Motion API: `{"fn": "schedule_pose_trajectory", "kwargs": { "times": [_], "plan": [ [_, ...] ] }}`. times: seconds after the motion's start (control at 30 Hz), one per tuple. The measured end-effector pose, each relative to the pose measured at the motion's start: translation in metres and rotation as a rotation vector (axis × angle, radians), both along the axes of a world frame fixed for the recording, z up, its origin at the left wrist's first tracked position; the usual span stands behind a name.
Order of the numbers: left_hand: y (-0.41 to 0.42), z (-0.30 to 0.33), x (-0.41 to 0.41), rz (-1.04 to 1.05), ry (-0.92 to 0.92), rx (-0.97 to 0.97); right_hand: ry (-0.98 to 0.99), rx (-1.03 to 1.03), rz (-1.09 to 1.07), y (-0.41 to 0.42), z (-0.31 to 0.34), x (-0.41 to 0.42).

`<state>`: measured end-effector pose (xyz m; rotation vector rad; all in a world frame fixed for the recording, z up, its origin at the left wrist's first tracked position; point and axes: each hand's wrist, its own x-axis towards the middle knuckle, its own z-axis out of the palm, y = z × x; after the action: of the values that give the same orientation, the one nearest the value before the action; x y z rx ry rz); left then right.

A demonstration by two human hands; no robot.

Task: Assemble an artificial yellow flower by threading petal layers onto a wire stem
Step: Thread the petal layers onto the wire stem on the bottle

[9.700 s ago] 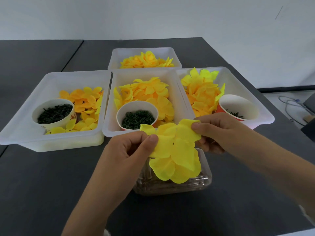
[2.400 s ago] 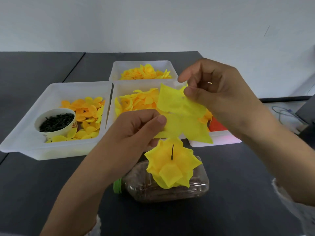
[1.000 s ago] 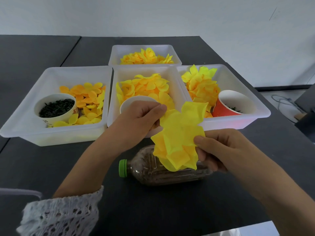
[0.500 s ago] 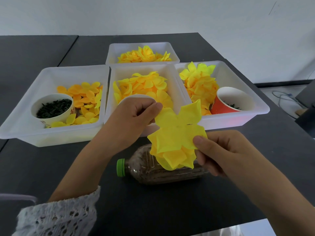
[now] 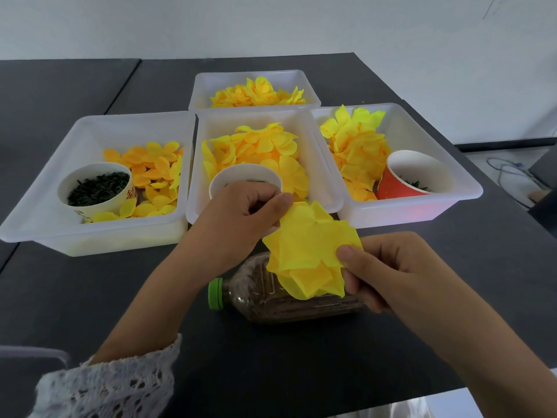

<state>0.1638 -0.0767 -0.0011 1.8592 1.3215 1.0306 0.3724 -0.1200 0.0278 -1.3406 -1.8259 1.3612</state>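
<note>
The yellow flower (image 5: 307, 251), a stack of bright yellow petal layers, is held above the near centre of the dark table (image 5: 90, 297), in front of the trays and over a clear plastic bottle (image 5: 289, 300); the left hand (image 5: 238, 218) pinches the far left edge of the top petal layer between curled thumb and fingers; the right hand (image 5: 388, 267) grips the right side of the stack, thumb on top and fingers curled beneath; the wire stem cannot be made out; the bottle lies on its side, green cap (image 5: 215, 294) to the left, with brown contents inside; four white trays stand beyond: the left tray (image 5: 39, 218) holds orange-yellow petals and a white bowl (image 5: 95, 188) of dark green pieces; the middle tray (image 5: 319, 164) holds yellow petals and a white cup (image 5: 244, 179) partly hidden by the left hand; the right tray (image 5: 446, 164) holds yellow petals and a red paper cup (image 5: 407, 179); the far tray (image 5: 254, 86) holds yellow petals; a white lace sleeve (image 5: 114, 384) covers the left forearm
</note>
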Motion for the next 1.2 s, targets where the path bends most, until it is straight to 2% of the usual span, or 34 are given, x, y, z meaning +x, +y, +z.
{"fn": "schedule_pose_trajectory", "kwargs": {
  "times": [0.27,0.47,0.57,0.73,1.0,1.2],
  "plan": [
    [-0.003,0.003,-0.006,0.033,0.043,0.049,0.052,-0.065,0.025,0.001,0.003,0.002],
    [-0.003,-0.005,-0.005,0.024,0.015,-0.011,0.045,-0.020,0.014,0.000,0.003,0.001],
    [-0.004,-0.005,-0.005,0.052,0.045,0.013,0.038,-0.029,-0.019,0.000,-0.002,0.002],
    [-0.007,-0.004,-0.006,0.108,0.128,0.029,0.030,0.076,-0.058,-0.002,-0.009,0.002],
    [-0.008,-0.013,-0.006,0.141,0.226,0.046,-0.103,0.150,-0.088,-0.008,-0.022,-0.001],
    [-0.007,-0.016,-0.005,0.152,0.261,0.041,-0.137,0.098,-0.105,-0.007,-0.030,-0.002]
  ]
}}
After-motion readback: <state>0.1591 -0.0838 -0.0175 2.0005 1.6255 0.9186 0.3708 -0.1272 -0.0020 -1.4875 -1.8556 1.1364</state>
